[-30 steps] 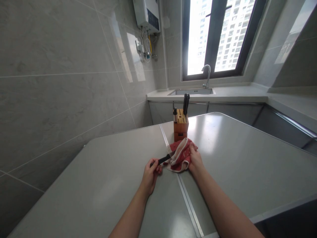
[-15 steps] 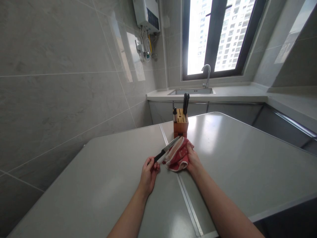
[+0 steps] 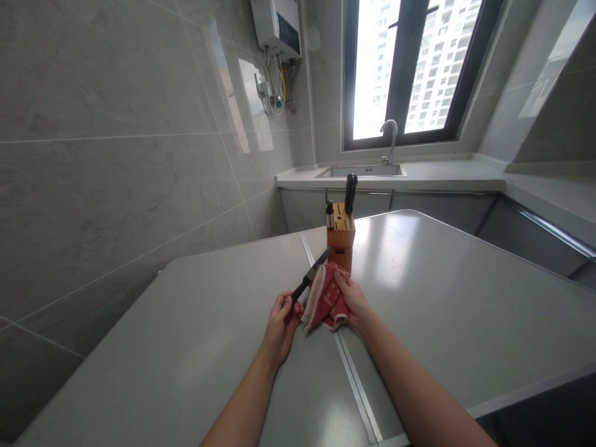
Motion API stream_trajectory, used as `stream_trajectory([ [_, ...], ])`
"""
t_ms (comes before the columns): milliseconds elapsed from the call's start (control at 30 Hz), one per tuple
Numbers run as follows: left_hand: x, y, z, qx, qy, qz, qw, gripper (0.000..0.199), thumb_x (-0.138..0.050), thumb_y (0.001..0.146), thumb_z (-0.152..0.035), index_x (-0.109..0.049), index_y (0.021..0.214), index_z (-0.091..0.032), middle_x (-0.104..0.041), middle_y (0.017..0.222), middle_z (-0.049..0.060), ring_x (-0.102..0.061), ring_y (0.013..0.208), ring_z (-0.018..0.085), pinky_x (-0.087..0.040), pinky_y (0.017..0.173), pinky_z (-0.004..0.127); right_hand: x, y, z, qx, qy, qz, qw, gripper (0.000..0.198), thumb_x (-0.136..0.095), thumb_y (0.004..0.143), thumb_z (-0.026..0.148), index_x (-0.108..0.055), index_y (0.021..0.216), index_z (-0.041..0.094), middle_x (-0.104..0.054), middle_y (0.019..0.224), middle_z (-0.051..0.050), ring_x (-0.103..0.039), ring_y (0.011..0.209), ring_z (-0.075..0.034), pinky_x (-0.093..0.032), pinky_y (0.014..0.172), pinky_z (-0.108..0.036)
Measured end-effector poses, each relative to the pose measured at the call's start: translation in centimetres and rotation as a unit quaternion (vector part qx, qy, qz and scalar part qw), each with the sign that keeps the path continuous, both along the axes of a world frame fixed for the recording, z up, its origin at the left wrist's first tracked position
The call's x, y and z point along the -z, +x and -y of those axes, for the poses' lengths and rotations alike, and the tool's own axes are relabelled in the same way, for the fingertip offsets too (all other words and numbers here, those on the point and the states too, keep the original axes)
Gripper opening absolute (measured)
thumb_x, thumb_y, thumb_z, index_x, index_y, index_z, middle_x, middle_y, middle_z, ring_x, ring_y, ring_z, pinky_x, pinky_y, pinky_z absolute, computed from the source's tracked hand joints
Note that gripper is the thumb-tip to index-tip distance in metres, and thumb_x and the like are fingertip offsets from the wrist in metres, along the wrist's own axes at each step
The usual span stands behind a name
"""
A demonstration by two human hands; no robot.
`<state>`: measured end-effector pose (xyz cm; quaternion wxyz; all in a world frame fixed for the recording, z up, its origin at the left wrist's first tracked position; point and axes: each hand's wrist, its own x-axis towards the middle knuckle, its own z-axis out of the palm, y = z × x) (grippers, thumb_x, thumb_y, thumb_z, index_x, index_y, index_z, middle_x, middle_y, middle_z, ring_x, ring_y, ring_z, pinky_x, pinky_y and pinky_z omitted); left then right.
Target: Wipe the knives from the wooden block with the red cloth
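Note:
My left hand (image 3: 280, 323) is closed around the black handle of a knife (image 3: 303, 284), whose blade slants up and away to the right. A red cloth (image 3: 326, 298) with a pale border is bunched in my right hand (image 3: 354, 302). The cloth lies against the right side of the knife and covers part of the blade's edge; whether it wraps behind the blade is hidden. Just beyond both hands stands a wooden knife block (image 3: 341, 239). Black-handled knives (image 3: 351, 192) and a small black-topped tool (image 3: 330, 215) stick up from its slots.
The pale table (image 3: 209, 347) has a metal seam (image 3: 356, 385) running beneath the hands. Behind it, a counter holds a sink (image 3: 363, 171) with a faucet (image 3: 392, 139) under a window. A tiled wall borders the left, with a water heater (image 3: 278, 28) mounted high.
The cloth and my right hand have moved left and nearer along the knife, toward its handle. The knife has tilted more steeply, and more of its tip shows.

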<state>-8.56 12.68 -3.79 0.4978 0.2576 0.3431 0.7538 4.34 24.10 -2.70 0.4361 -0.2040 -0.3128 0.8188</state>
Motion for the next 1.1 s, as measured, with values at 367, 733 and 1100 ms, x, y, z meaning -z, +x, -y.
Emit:
stream_trajectory([
  [367,0.1,0.4,0.2,0.027,-0.016,-0.054,0.998,0.018,-0.058,0.083,-0.032,-0.055,0.096,-0.020,-0.054,0.072,-0.001,-0.051,0.066,0.009,-0.040,0.065,0.020,-0.2,-0.4,1.0,-0.038,0.045,0.007,0.998,0.030,-0.074,0.066,0.037,-0.062,0.088,0.019,-0.072,0.081,-0.002,-0.068,0.074,-0.018,-0.053,0.073,-0.030],
  [733,-0.3,1.1,0.3,0.017,-0.021,-0.225,0.974,0.018,-0.060,0.080,-0.032,-0.057,0.090,-0.018,-0.059,0.090,0.004,-0.052,0.080,0.015,-0.041,0.075,0.024,-0.5,-0.4,1.5,-0.037,0.054,0.014,0.998,0.030,-0.078,0.060,0.029,-0.062,0.083,0.017,-0.071,0.079,-0.001,-0.067,0.072,-0.016,-0.052,0.071,-0.028],
  [1100,-0.5,1.2,0.2,0.007,-0.019,-0.305,0.952,0.022,-0.058,0.081,-0.037,-0.059,0.089,-0.016,-0.060,0.086,0.005,-0.052,0.084,0.018,-0.040,0.077,0.026,-0.3,-0.4,1.5,-0.041,0.094,0.056,0.993,0.032,-0.077,0.062,0.034,-0.064,0.085,0.016,-0.071,0.082,-0.004,-0.066,0.074,-0.017,-0.051,0.071,-0.027],
])
